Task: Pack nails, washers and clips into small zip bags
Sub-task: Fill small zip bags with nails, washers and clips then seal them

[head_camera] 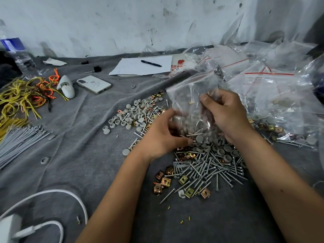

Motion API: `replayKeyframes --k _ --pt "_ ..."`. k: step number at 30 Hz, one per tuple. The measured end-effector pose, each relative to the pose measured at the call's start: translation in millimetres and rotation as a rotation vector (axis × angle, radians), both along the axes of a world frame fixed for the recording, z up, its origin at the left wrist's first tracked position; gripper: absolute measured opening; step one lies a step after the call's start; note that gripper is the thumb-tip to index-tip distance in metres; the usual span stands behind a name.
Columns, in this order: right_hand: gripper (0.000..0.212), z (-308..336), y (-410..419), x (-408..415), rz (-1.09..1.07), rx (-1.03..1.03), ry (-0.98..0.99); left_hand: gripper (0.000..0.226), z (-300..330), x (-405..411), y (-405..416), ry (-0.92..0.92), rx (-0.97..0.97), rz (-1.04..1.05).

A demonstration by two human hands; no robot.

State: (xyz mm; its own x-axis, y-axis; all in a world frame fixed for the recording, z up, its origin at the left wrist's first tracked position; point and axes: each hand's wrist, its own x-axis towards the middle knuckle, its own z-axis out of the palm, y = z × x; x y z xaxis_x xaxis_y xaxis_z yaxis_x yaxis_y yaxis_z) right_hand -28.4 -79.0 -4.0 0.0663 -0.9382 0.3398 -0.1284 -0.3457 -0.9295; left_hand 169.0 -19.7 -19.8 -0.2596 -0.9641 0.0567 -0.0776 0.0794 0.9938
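Over the grey cloth (73, 130) I held a clear zip bag (191, 102) above the nails (210, 169); my right hand (226, 114) gripped its side, my left hand (161, 135) pinched its lower edge beside grey washers (133, 114) and brass clips (166, 181).

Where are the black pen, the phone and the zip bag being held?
black pen (151, 63), head view, middle of its barrel.
phone (94, 84), head view, centre of its back.
zip bag (188, 95), head view, clear upper panel, above both hands.
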Motion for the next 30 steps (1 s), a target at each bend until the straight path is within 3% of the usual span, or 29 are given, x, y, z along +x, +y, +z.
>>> replayKeyframes --k 3,6,10,13,17,24,30 --pt "0.024 0.7 1.0 0.8 0.011 -0.021 0.002 0.066 1.5 -1.6 0.7 -0.034 -0.029 0.006" --pt "0.025 4.4 2.7 -1.0 0.016 0.019 -0.123 0.064 4.1 -0.8 3.1 -0.015 -0.018 -0.038" --pt "0.028 5.9 -0.8 -2.8 0.017 0.160 -0.225 0.032 8.4 -0.1 8.1 0.188 0.106 -0.169" --pt "0.021 0.8 -1.4 -0.5 0.035 0.246 -0.118 0.023 8.8 -1.8 3.8 0.271 0.088 0.095" --pt "0.017 0.6 2.0 -0.7 0.080 0.205 -0.081 0.020 6.2 3.8 -3.1 0.247 -0.033 0.404" --pt "0.009 2.5 1.3 -3.1 0.089 0.115 -0.166 0.018 1.6 6.6 -7.0 -0.023 -0.210 0.500" --pt "0.009 1.9 -1.9 -4.2 0.033 0.046 -0.222 0.016 3.2 6.5 -6.7 0.031 -0.195 0.454"
